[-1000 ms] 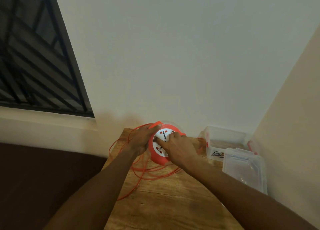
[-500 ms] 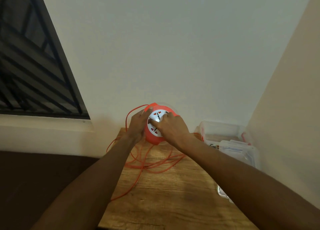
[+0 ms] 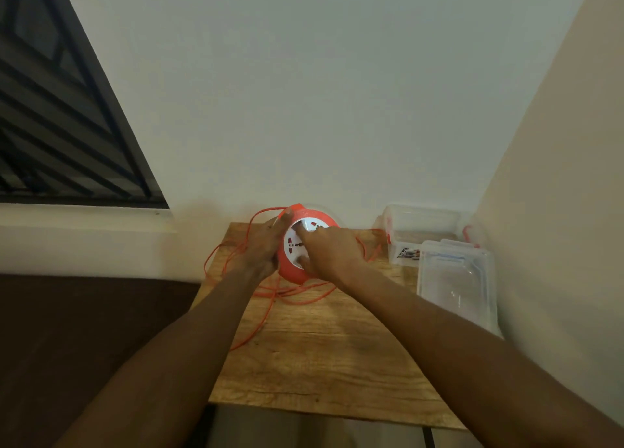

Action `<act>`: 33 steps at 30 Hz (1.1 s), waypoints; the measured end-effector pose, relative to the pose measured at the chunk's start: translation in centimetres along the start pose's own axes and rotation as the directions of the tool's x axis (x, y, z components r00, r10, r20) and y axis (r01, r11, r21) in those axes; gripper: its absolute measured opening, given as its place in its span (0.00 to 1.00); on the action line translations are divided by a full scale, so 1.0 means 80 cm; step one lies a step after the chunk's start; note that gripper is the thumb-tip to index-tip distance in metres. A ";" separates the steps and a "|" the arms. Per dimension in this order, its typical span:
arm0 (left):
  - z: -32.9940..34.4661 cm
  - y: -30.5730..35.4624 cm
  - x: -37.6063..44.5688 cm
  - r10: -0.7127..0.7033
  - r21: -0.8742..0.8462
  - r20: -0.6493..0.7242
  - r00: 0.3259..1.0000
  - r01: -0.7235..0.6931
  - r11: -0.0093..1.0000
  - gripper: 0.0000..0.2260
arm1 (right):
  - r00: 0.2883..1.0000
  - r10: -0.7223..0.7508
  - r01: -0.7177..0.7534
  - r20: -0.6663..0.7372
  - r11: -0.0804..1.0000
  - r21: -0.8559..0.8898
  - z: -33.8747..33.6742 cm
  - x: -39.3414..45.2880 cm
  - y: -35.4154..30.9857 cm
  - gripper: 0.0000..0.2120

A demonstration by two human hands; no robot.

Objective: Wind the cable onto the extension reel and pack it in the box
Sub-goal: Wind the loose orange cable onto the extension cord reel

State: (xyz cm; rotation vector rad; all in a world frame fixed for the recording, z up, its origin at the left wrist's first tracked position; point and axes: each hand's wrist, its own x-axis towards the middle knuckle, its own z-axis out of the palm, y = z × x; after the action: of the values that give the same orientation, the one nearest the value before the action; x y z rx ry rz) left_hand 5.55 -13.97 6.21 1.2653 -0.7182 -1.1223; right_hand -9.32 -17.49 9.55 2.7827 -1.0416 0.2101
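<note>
At the far left, well away from the reel, a dark window (image 3: 60, 116) with slanted bars filled the wall. Loose orange cable (image 3: 236, 262) lay in loops on the wooden table (image 3: 320, 356), spilling out to the left of the reel and trailing under it toward you.

Your left hand (image 3: 261, 248) was clasped around the left rim of the extension reel (image 3: 297, 245), fingers wrapped over its edge and thumb up near the top, so it gripped the reel firmly. The reel itself, orange with a white socket face, was tipped up on edge over the far middle of the table, its face turned toward you.

Your right hand (image 3: 332, 251) rested on the reel's right side, fingers spread across the white face with one fingertip pressed near the centre and the thumb against the lower edge; it pressed on the reel rather than closing round it.

To the right of the reel stood a clear plastic box (image 3: 422, 224) against the wall, and its clear lid (image 3: 456, 278) lay just nearer you, overlapping the box's front.
</note>
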 end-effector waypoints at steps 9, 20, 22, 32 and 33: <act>0.005 0.020 0.000 0.014 -0.033 -0.047 0.999 -0.015 0.999 0.14 | 0.967 0.239 -0.218 -0.087 0.956 0.197 -0.008 0.005 -0.006 0.30; -0.008 0.020 0.006 0.031 0.021 -0.057 0.998 -0.030 0.999 0.16 | 0.871 0.365 -0.460 0.328 0.376 0.805 -0.019 -0.003 -0.023 0.24; -0.008 0.026 0.010 0.009 -0.040 -0.048 0.999 -0.011 0.999 0.20 | 0.916 0.384 -0.363 0.115 0.674 0.643 -0.022 -0.009 -0.018 0.21; -0.013 0.052 0.025 0.032 0.078 0.096 0.995 -0.040 0.996 0.29 | 0.972 -0.228 0.216 -0.061 0.964 -0.156 -0.041 0.004 0.011 0.35; -0.013 0.053 0.026 0.035 0.076 0.100 0.994 -0.043 0.996 0.28 | 0.974 -0.220 0.207 -0.055 0.963 -0.175 -0.043 0.003 0.008 0.36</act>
State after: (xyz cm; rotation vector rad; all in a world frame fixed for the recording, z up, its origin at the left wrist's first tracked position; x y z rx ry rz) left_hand 8.22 -15.81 9.78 1.2627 -0.8642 -1.1402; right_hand -9.82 -17.47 13.07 2.6846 -0.6995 0.1866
